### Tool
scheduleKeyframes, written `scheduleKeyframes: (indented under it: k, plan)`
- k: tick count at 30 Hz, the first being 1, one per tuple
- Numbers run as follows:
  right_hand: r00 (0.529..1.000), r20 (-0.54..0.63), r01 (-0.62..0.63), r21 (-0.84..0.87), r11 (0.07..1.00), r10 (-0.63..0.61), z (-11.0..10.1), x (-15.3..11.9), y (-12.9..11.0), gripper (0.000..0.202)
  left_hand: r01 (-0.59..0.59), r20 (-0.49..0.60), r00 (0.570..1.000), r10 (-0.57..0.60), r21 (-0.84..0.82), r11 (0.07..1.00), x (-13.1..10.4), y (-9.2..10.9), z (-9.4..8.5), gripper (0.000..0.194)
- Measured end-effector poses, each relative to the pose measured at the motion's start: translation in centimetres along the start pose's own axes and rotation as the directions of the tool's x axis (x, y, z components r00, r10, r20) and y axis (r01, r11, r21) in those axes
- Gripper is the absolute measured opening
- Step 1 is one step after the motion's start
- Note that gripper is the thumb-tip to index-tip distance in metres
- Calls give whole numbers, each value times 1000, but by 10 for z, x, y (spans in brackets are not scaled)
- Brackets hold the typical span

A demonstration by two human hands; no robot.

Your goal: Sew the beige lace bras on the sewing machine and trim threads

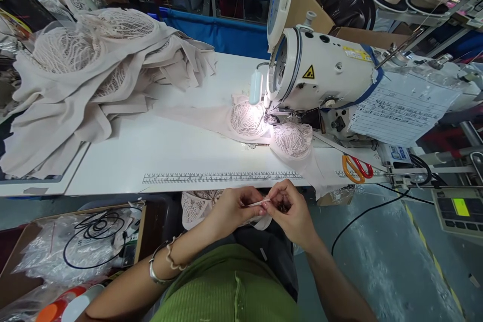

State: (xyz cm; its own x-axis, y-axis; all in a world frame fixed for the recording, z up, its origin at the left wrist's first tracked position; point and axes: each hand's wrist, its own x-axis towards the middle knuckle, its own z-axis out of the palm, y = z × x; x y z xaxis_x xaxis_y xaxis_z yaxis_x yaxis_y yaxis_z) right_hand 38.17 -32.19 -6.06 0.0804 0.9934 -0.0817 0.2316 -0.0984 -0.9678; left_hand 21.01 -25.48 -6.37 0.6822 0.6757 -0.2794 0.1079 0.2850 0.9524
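Note:
Just in front of the table's edge, my left hand (234, 210) and my right hand (294, 214) meet over my lap. Both pinch the narrow edge of a pale pink lace bra (196, 210), fingertips nearly touching. Most of this bra lies behind my hands, with lace showing left of my left hand. Another pale lace bra (292, 141) lies on the table under the lit needle area of a white sewing machine (320, 68). One of its cups is on each side of the needle, and a wing hangs over the table's front edge.
A heap of pale bras (124, 55) covers the table's left end. A printed ruler (222, 177) runs along the front edge. Scissors (354, 168) with orange and red handles lie at the right. Below left stands a box (141, 234) with plastic bags and cable.

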Motion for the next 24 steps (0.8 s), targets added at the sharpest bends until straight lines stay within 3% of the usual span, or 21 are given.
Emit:
scheduleKeyframes:
  k: [5,8,13,19,24]
  plan:
    - [994,-31,99,-74,992,-101,-6,0,1,26,35,-126,992,-25,76,997,3,-6,0,32]
    - [996,-27,79,-68,995,-81,-16,0,7,43,8,-118,993,-5,28,1000,3,-6,-2,28]
    - [995,81,73,-155,985,-61,-23,-2,13,52,1,-94,996,-3,-11,1000,3,-1,-4,25]
    - [979,201,-31,-26,999,36,-16,2,9,30,-1,-62,998,-2,-37,999,4,-1,-3,24]
    - [981,186,-65,56,996,54,-8,6,6,29,16,-69,998,-15,12,1000,5,0,-4,23]
